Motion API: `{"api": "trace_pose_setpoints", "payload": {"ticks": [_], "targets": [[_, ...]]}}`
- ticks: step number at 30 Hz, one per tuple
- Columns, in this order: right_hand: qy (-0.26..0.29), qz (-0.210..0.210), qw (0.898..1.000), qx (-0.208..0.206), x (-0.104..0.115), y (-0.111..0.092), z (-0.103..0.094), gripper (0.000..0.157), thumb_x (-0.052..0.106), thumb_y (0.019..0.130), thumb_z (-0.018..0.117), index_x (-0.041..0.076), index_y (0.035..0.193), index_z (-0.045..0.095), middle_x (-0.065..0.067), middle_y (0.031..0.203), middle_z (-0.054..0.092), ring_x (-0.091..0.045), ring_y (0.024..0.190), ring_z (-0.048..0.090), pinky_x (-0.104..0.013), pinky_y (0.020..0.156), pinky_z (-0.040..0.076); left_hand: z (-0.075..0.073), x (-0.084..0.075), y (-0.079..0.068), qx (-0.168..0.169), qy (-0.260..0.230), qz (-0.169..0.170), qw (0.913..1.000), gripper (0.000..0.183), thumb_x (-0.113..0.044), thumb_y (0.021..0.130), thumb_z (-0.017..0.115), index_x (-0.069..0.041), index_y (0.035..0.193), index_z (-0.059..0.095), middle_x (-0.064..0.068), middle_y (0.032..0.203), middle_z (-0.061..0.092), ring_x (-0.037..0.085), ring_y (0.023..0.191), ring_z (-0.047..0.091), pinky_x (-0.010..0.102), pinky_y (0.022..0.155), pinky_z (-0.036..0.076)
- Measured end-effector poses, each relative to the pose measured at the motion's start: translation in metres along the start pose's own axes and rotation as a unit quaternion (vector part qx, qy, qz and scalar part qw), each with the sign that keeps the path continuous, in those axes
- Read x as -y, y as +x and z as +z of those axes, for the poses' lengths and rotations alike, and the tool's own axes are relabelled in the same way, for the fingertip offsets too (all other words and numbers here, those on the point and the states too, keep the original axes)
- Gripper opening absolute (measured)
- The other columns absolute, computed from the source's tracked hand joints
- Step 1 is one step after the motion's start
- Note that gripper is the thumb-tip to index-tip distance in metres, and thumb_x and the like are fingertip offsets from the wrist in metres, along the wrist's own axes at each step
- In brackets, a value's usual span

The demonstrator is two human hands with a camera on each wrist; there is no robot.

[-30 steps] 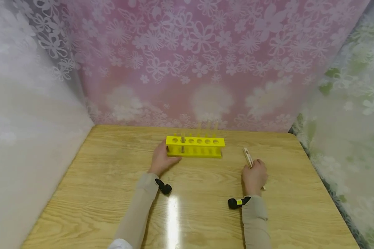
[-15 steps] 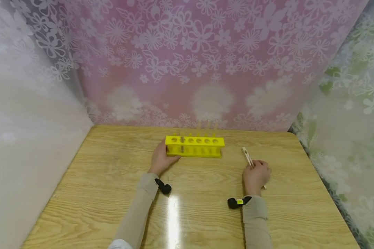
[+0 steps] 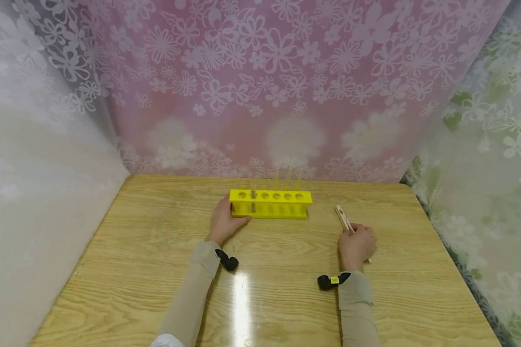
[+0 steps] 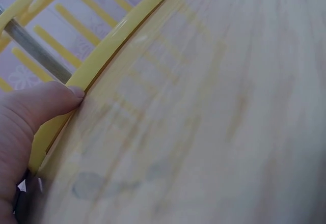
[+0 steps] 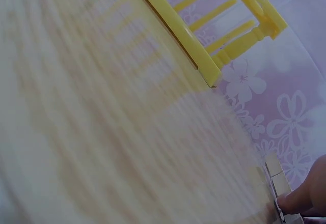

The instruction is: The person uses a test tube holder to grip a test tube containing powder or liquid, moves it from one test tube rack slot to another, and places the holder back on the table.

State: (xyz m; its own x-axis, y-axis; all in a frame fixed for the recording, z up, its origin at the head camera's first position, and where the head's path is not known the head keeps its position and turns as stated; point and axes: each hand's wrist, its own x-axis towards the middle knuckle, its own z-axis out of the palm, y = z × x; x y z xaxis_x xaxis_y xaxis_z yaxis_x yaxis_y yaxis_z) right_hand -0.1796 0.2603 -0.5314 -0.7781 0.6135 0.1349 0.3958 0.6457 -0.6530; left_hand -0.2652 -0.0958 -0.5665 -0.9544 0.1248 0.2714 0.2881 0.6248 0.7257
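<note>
Swings the wooden clamp slightly left, angling it nearer the yellow rack on the table; pinches the clamp with the right hand, grips the rack's left end with the left hand.

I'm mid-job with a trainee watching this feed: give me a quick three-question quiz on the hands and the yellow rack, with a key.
1. True or false: the thumb of the left hand touches the base of the yellow rack.
2. What does the right hand hold?
A) the rack
B) a wooden clip
C) a spoon
3. Fill in: in the head view, the tube in the rack's row of holes stands in the ____ hole from the left.

Key: 1 true; 2 B; 3 second.
</note>
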Motion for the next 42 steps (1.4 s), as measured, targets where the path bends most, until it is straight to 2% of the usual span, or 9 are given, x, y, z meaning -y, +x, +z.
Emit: {"api": "trace_pose_setpoints", "payload": {"ticks": [10, 16, 26, 31, 42], "targets": [[-0.007, -0.009, 1.000, -0.003, 0.000, 0.003, -0.001, 0.029, 0.010, 0.096, 0.051, -0.006, 0.117, 0.064, -0.029, 0.111, 0.058, -0.051, 0.103, 0.050, -0.062, 0.088, 0.038, -0.001, 0.001, 0.000, 0.000, -0.003, -0.007, 1.0000, 0.085, -0.041, 0.074, 0.086, -0.017, 0.145, 0.045, 0.007, 0.125, 0.060, 0.025, 0.111, 0.058, 0.046, 0.095, 0.048], [0.021, -0.008, 1.000, -0.015, -0.001, 0.005, -0.003, 0.026, 0.009, 0.097, 0.053, -0.007, 0.115, 0.063, -0.030, 0.107, 0.063, -0.052, 0.097, 0.058, -0.063, 0.081, 0.042, -0.002, -0.001, -0.001, 0.002, -0.001, -0.015, 0.9999, 0.086, -0.041, 0.074, 0.086, -0.016, 0.145, 0.044, 0.007, 0.125, 0.060, 0.025, 0.112, 0.058, 0.047, 0.095, 0.047], [0.030, -0.008, 0.999, 0.014, -0.002, 0.007, -0.005, 0.028, 0.014, 0.100, 0.053, -0.004, 0.119, 0.061, -0.028, 0.109, 0.063, -0.050, 0.099, 0.059, -0.062, 0.078, 0.043, -0.004, -0.003, -0.001, 0.002, -0.005, -0.011, 0.9999, 0.084, -0.042, 0.075, 0.086, -0.017, 0.144, 0.046, 0.007, 0.124, 0.060, 0.025, 0.110, 0.059, 0.047, 0.092, 0.049], [0.036, -0.015, 0.999, 0.021, 0.005, 0.006, -0.014, 0.030, 0.015, 0.100, 0.052, -0.004, 0.122, 0.060, -0.028, 0.111, 0.063, -0.049, 0.100, 0.058, -0.062, 0.078, 0.043, -0.002, -0.001, -0.001, 0.000, -0.003, -0.008, 1.0000, 0.081, -0.042, 0.075, 0.086, -0.017, 0.142, 0.048, 0.006, 0.123, 0.060, 0.025, 0.109, 0.059, 0.047, 0.092, 0.049], [0.041, -0.039, 0.998, 0.015, 0.027, 0.004, -0.035, 0.029, 0.016, 0.098, 0.060, -0.004, 0.119, 0.063, -0.026, 0.109, 0.065, -0.045, 0.096, 0.059, -0.058, 0.077, 0.043, 0.001, 0.002, -0.001, -0.002, 0.001, -0.012, 0.9999, 0.082, -0.042, 0.074, 0.086, -0.016, 0.142, 0.047, 0.007, 0.124, 0.060, 0.025, 0.111, 0.058, 0.046, 0.093, 0.048]]}}
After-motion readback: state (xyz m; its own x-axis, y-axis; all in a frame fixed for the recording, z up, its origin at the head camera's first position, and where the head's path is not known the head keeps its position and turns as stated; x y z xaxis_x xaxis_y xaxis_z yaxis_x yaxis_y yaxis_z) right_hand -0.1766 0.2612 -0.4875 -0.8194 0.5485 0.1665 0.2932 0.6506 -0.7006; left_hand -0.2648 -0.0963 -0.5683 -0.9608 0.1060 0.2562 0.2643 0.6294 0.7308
